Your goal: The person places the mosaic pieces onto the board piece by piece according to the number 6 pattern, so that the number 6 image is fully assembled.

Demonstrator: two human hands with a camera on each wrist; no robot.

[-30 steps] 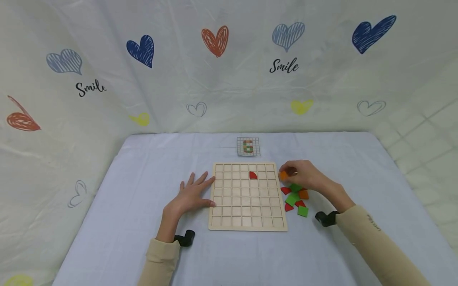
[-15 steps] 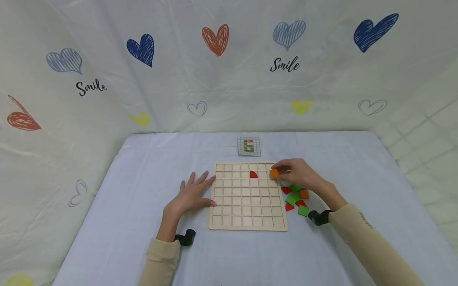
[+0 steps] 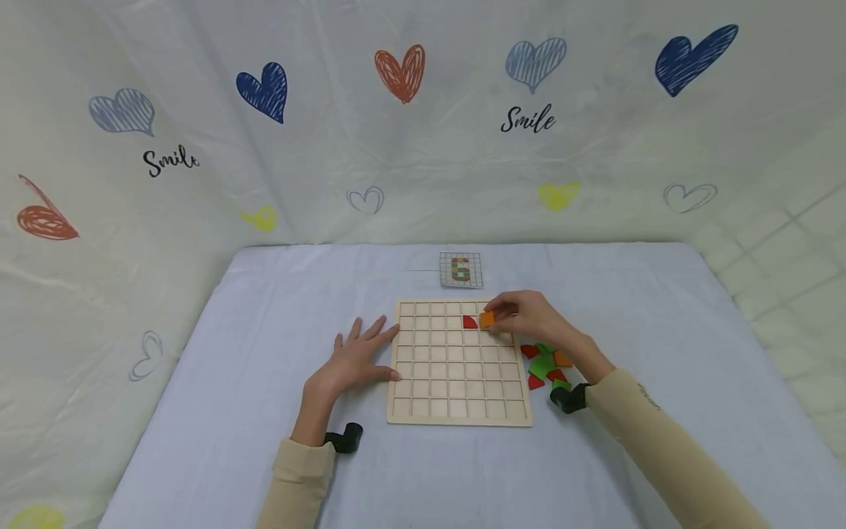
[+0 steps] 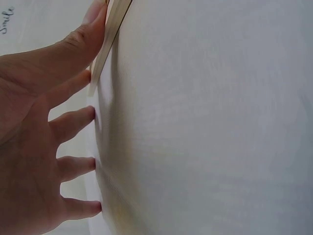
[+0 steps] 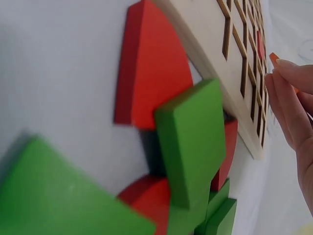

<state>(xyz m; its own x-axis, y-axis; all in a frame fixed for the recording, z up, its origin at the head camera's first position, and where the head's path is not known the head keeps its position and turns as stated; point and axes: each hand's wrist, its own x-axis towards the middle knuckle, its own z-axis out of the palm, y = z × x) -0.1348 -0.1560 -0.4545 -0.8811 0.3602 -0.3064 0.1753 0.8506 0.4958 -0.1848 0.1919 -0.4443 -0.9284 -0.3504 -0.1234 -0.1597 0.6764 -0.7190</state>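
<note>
A wooden grid board lies on the white-covered table. My left hand rests at its left edge, fingers spread, with thumb and index finger touching the rim; the left wrist view shows the thumb against the board's side. In the right hand an orange square tile is pinched between thumb and fingers over the board's upper right cells. Just left of that tile, a red quarter-circle tile sits in a cell. From the right wrist view, the orange tile is mostly hidden by the fingers.
Beside the board's right edge lies a loose pile of green tiles, red tiles and an orange tile, some overlapping. Behind the board is a small printed card with a coloured figure on a grid.
The right hand has carried the orange square tile leftward, from beside the board to above the cell next to the red tile. My left hand has stayed at the left edge.
</note>
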